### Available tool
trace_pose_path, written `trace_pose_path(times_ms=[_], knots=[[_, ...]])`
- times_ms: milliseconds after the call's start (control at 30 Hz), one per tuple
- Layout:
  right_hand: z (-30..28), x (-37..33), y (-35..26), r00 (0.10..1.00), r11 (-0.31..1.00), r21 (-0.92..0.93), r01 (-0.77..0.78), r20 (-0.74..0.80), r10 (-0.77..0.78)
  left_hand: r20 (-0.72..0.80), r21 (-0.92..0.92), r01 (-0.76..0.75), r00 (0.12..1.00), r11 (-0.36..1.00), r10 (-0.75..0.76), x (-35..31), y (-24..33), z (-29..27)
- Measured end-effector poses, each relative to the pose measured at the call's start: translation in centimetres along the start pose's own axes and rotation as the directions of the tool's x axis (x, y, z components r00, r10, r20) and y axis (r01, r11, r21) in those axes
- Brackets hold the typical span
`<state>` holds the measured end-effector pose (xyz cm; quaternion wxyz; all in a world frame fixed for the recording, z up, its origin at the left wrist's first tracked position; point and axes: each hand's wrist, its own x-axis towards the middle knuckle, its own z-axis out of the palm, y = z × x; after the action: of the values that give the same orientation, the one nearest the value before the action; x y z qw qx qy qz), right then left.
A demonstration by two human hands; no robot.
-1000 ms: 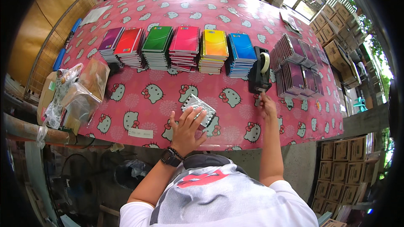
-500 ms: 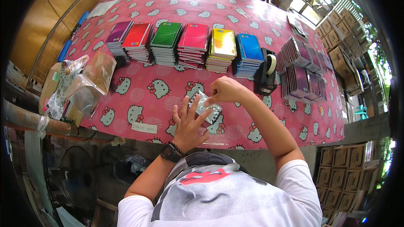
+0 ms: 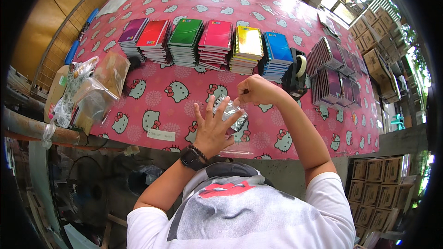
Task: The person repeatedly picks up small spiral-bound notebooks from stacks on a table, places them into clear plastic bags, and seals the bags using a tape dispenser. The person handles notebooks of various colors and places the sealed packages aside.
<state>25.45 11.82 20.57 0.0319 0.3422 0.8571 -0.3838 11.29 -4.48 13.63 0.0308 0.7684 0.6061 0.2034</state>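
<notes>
Under my left hand [image 3: 213,129] lies a small spiral notebook pack in clear, shiny plastic [image 3: 236,119], near the table's front edge. That hand is open, its fingers spread flat over the pack. My right hand [image 3: 259,90] is closed, with thumb and fingers pinched together at the pack's far right edge. Whatever sits between those fingertips is too small to make out. Beyond the hands stand stacks of spiral notebooks: purple [image 3: 134,31], red [image 3: 153,33], green [image 3: 186,32], pink [image 3: 216,34], yellow [image 3: 249,41] and blue [image 3: 278,47].
A black tape dispenser [image 3: 293,79] stands right of the blue stack. Farther right are wrapped purple notebook packs [image 3: 328,85]. Clear plastic bags [image 3: 99,93] lie at the left, and a paper label [image 3: 161,134] near the front edge. Cartons [image 3: 376,186] are piled at the lower right.
My right hand has shifted slightly away and to the right, from over the plastic pack to its far right edge. My left hand stays spread on it. The whole view has shifted a little.
</notes>
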Motion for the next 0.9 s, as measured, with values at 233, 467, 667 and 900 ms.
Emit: trace_pose_path(times_ms=[233, 467, 667, 900], knots=[[9.0, 2.4, 9.3, 0.996, 0.737, 0.671, -0.083, 0.044, 0.072, 0.034, -0.052, 0.038, 0.999, 0.998, -0.036, -0.5, -0.1, 0.8], [11.6, -2.6, 12.2, 0.818, 0.778, 0.629, 0.02, -0.458, 0.349, 0.167, 0.05, -0.308, 0.94, 0.95, 0.297, 4.1, -3.8, -2.2], [10.6, -10.6, 5.5, 0.509, 0.907, 0.355, 0.227, -0.837, 0.2, 0.077, -0.268, -0.045, 0.995, 0.962, 0.068, 9.7, -0.2, -1.5], [8.0, -14.8, 8.0, 0.183, 0.986, -0.099, -0.131, -0.98, -0.074, 0.132, -0.933, 0.167, 0.983, 0.319, -0.13, 13.5, 8.9, 2.1]])
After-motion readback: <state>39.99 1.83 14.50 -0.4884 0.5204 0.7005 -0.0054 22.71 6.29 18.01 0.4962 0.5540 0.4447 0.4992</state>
